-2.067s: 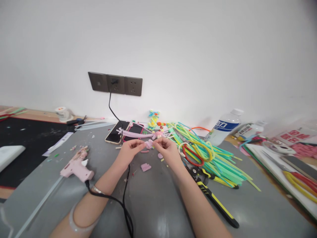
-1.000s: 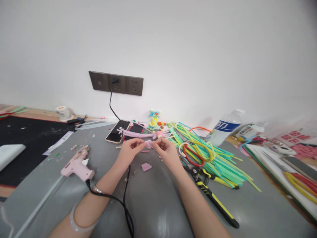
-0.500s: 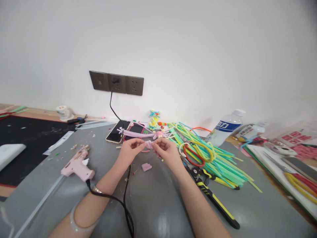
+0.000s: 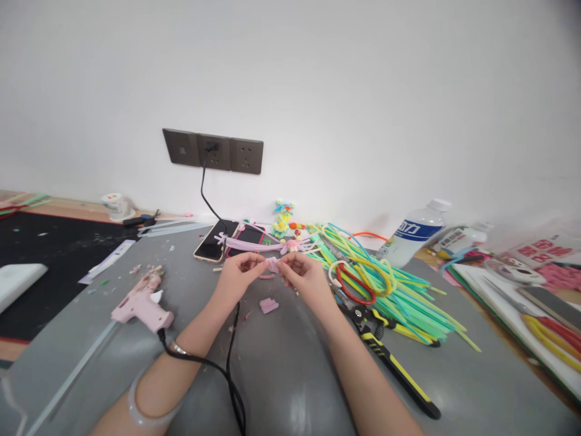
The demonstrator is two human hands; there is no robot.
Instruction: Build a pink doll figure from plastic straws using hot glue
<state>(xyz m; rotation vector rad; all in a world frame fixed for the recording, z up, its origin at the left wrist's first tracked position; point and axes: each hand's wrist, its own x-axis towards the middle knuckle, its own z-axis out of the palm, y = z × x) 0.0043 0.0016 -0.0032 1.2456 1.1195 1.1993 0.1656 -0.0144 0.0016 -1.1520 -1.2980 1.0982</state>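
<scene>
Between my fingertips is a small folded piece of light purple pipe cleaner [image 4: 272,264]. My left hand [image 4: 241,274] pinches it from the left, and my right hand [image 4: 301,274] pinches it from the right. A second folded purple pipe cleaner piece [image 4: 269,306] lies on the grey mat just below my hands. Behind them rests a bundle of long lilac pipe cleaners [image 4: 254,244], with a pink pipe cleaner figure [image 4: 292,245] at its right end. My fingers partly cover the held piece.
On the left lies a pink glue gun [image 4: 144,307], its black cable [image 4: 229,375] running under my left forearm. To the right are many green and yellow pipe cleaners [image 4: 408,297], black-and-yellow pliers [image 4: 394,369] and a bottle [image 4: 415,233]. A phone [image 4: 212,243] lies behind.
Both hands stay almost in place, still pinching the small purple piece. The piece looks slightly turned between the fingertips; nothing else has visibly moved.
</scene>
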